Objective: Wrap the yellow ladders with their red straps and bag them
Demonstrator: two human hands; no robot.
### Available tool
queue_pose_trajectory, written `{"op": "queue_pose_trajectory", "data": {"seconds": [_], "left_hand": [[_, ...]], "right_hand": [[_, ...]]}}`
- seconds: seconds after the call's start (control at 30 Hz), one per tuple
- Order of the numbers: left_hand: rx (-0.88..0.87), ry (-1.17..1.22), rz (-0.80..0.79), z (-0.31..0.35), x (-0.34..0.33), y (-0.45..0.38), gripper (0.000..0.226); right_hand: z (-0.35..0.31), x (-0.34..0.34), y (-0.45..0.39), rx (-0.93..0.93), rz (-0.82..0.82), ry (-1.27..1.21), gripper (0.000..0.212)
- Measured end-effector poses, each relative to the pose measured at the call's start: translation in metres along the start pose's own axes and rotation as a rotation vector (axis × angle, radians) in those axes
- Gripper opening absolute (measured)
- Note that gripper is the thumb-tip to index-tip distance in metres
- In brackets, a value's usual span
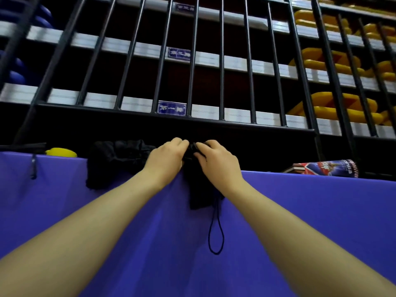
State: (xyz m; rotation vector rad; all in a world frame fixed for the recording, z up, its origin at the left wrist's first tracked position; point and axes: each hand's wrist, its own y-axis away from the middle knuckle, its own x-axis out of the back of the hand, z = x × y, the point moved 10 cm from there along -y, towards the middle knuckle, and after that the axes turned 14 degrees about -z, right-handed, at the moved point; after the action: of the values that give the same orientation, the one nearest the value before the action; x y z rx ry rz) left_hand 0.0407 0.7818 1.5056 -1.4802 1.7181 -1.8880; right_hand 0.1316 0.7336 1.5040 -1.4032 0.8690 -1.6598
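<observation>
Dim, soft-focus wide-angle view, shelf rack [192, 61] bars splayed by distortion, motion-smeared at the top edges.

bag [196, 189] mouth hidden by hands, shelf labels [171, 108] blurred

The bag [196, 189] is matt black cloth — its drawstring [216, 234] a braided cord. The table cover [300, 211] looks smooth, faintly sheened purple.

Open purple mat [300, 221] nearside; barred rack [192, 123] just behind.
</observation>
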Motion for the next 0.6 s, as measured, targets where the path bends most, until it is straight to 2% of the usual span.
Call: {"op": "queue_pose_trajectory", "data": {"seconds": [0.1,0.27,0.6], "left_hand": [[0.013,0.029,-0.166,-0.007,-0.020,-0.010,0.057],[0.000,0.172,-0.379,-0.007,-0.044,-0.018,0.053],[0.059,0.031,-0.308,-0.005,-0.046,-0.005,0.056]], "right_hand": [[0.004,-0.013,-0.008,-0.075,-0.082,0.015,0.034],[0.019,-0.033,-0.010,-0.147,-0.217,-0.015,0.039],[0.022,-0.042,0.003,-0.137,-0.360,-0.068,0.051]]}}
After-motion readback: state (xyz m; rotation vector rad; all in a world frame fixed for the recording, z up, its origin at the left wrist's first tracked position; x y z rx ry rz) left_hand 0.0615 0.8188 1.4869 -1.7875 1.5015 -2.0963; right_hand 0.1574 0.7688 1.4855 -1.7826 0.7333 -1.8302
